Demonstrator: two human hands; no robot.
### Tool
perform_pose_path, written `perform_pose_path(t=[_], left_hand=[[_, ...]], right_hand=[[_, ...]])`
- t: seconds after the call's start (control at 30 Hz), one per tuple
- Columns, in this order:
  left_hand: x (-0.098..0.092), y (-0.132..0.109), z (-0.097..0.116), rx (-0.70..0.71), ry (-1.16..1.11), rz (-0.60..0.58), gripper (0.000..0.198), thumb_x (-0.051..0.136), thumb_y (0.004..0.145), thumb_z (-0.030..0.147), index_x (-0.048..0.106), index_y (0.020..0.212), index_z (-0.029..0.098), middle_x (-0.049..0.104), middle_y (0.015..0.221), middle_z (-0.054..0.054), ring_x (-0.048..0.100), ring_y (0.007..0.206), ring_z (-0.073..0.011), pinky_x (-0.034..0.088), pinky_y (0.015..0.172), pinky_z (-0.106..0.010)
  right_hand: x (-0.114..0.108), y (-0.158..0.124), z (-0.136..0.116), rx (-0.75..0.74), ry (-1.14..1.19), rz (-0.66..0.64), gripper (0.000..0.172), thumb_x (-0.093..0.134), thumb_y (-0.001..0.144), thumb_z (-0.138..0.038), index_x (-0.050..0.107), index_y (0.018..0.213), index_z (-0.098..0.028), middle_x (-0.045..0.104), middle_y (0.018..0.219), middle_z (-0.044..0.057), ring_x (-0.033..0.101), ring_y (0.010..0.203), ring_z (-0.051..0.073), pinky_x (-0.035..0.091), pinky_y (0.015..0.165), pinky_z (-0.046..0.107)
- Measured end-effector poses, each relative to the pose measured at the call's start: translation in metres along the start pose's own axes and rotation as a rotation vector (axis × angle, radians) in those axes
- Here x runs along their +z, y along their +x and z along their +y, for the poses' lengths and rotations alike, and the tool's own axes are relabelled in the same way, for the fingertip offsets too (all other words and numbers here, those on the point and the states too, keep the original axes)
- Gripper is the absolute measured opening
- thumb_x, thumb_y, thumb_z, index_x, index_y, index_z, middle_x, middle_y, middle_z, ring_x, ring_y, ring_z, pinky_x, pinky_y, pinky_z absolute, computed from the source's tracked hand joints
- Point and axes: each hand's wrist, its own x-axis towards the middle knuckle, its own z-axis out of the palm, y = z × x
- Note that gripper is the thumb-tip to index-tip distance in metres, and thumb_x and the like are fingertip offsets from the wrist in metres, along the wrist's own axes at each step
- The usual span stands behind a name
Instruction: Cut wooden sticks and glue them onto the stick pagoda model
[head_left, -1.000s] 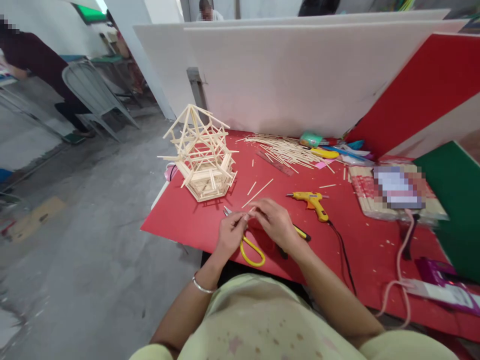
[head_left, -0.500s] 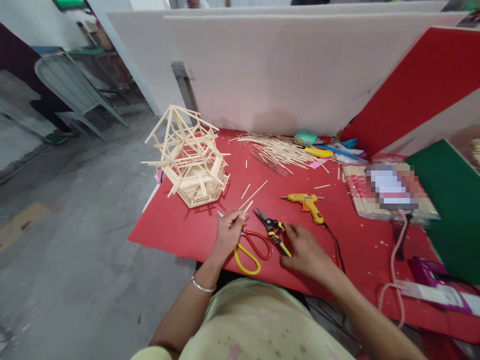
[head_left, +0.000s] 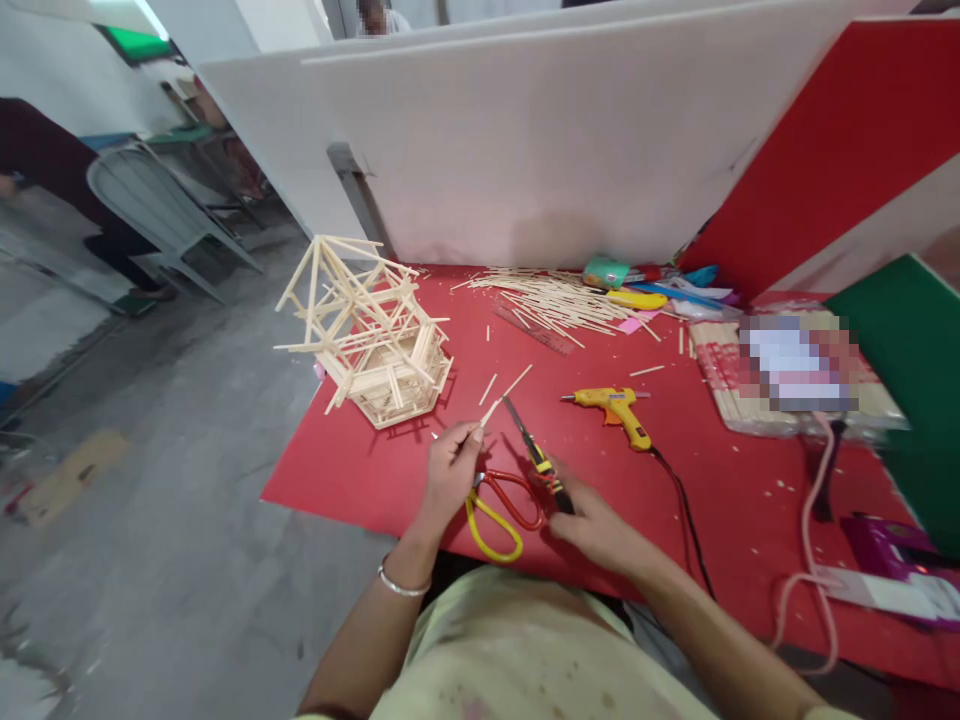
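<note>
A thin wooden stick [head_left: 490, 411] is pinched in my left hand [head_left: 452, 468], its end pointing up and away. My right hand [head_left: 592, 522] is wrapped round the black and yellow handles of a pair of snips [head_left: 541, 464]. The snips' blade tips are close to the stick's far end; whether they touch, I cannot tell. Scissors [head_left: 471, 520] with one red and one yellow handle lie by my left hand, their blades mostly hidden under it. Two loose sticks lie just beyond. Farther left stands a pavilion-like model [head_left: 397, 378] built of wooden sticks.
A yellow glue gun [head_left: 616, 406] lies right of the snips, its black cord running toward me. At the back are a heap of sticks [head_left: 559, 300] and a clear ruler [head_left: 532, 330]. Packed sticks [head_left: 720, 390] bear a blurred phone-like object. White boards [head_left: 480, 150] rise behind the red tabletop.
My right hand has moved left, bringing the snips up and turning them edge-on toward the stick. My left hand stays in nearly the same place with the stick. The view has shifted slightly.
</note>
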Motion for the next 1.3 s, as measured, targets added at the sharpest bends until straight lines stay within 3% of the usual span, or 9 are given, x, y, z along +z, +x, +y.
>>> perform_pose_path(t=[0.07, 0.13, 0.3, 0.63, 0.77, 0.9, 1.0, 1.17, 1.3], left_hand=[[0.001, 0.0, 0.001, 0.001, 0.017, -0.023, 0.028, 0.057, 0.091, 0.04, 0.072, 0.088, 0.016, 0.062, 0.072, -0.001, 0.055, 0.061, -0.012, 0.042, 0.057, -0.022], [0.002, 0.0, 0.0, 0.007, 0.036, -0.05, 0.028, 0.055, 0.092, 0.039, 0.07, 0.083, 0.016, 0.06, 0.068, -0.001, 0.053, 0.06, -0.0118, 0.04, 0.056, -0.022], [0.003, 0.0, -0.001, 0.106, 0.156, -0.08, 0.029, 0.053, 0.093, 0.033, 0.063, 0.071, 0.016, 0.056, 0.064, 0.001, 0.051, 0.06, -0.0118, 0.039, 0.059, -0.022], [-0.005, -0.002, 0.003, 0.123, 0.252, -0.111, 0.031, 0.052, 0.093, 0.032, 0.061, 0.067, 0.017, 0.052, 0.053, 0.003, 0.05, 0.05, -0.0111, 0.04, 0.055, -0.022], [-0.005, -0.003, 0.005, 0.127, 0.253, -0.129, 0.032, 0.052, 0.094, 0.033, 0.061, 0.067, 0.017, 0.052, 0.053, 0.003, 0.051, 0.049, -0.0109, 0.042, 0.056, -0.023], [-0.003, -0.005, 0.004, 0.109, 0.271, -0.101, 0.024, 0.053, 0.093, 0.034, 0.067, 0.081, 0.018, 0.059, 0.061, 0.001, 0.055, 0.051, -0.011, 0.043, 0.056, -0.023], [-0.003, -0.007, 0.002, 0.128, 0.256, -0.114, 0.027, 0.053, 0.094, 0.034, 0.065, 0.076, 0.017, 0.057, 0.057, 0.002, 0.053, 0.049, -0.01, 0.041, 0.053, -0.022], [-0.003, -0.006, 0.002, -0.149, -0.094, -0.258, 0.033, 0.056, 0.09, 0.043, 0.059, 0.069, 0.017, 0.045, 0.042, 0.006, 0.036, 0.031, -0.0061, 0.027, 0.035, -0.019], [-0.003, -0.006, 0.004, -0.309, -0.278, -0.277, 0.033, 0.067, 0.08, 0.046, 0.06, 0.071, 0.015, 0.05, 0.046, 0.006, 0.032, 0.029, -0.004, 0.021, 0.028, -0.017]], right_hand=[[-0.004, 0.005, 0.0, -0.157, -0.319, 0.102, 0.077, 0.055, 0.068, -0.017, 0.042, 0.144, -0.021, 0.051, 0.141, 0.013, 0.042, 0.133, 0.031, 0.029, 0.113, 0.054], [-0.007, 0.009, 0.002, -0.21, -0.532, 0.131, 0.08, 0.053, 0.07, -0.016, 0.035, 0.148, -0.016, 0.047, 0.142, 0.017, 0.041, 0.134, 0.033, 0.03, 0.112, 0.054], [-0.007, 0.014, -0.003, -0.252, -0.746, 0.106, 0.08, 0.052, 0.073, -0.015, 0.03, 0.15, -0.011, 0.046, 0.141, 0.021, 0.041, 0.132, 0.032, 0.036, 0.108, 0.048], [-0.005, 0.014, -0.006, -0.286, -0.742, 0.039, 0.081, 0.051, 0.072, -0.015, 0.03, 0.149, -0.012, 0.047, 0.139, 0.021, 0.044, 0.129, 0.032, 0.039, 0.104, 0.047], [0.0, 0.017, -0.001, -0.311, -0.674, 0.07, 0.074, 0.051, 0.073, -0.015, 0.034, 0.145, -0.017, 0.054, 0.131, 0.016, 0.049, 0.122, 0.029, 0.041, 0.101, 0.047], [0.002, 0.02, 0.004, -0.296, -0.646, 0.122, 0.069, 0.052, 0.074, -0.017, 0.037, 0.141, -0.018, 0.056, 0.127, 0.015, 0.052, 0.117, 0.029, 0.043, 0.099, 0.047], [-0.001, 0.02, 0.009, -0.29, -0.641, 0.122, 0.069, 0.052, 0.074, -0.016, 0.036, 0.142, -0.019, 0.055, 0.127, 0.014, 0.052, 0.118, 0.028, 0.042, 0.1, 0.047], [-0.008, 0.019, 0.018, -0.384, -0.587, 0.035, 0.085, 0.053, 0.07, -0.013, 0.027, 0.15, -0.021, 0.047, 0.141, 0.015, 0.044, 0.13, 0.029, 0.038, 0.107, 0.048], [-0.009, 0.018, 0.014, -0.372, -0.599, 0.025, 0.079, 0.053, 0.073, -0.014, 0.03, 0.148, -0.021, 0.051, 0.137, 0.014, 0.047, 0.126, 0.03, 0.039, 0.105, 0.048]])
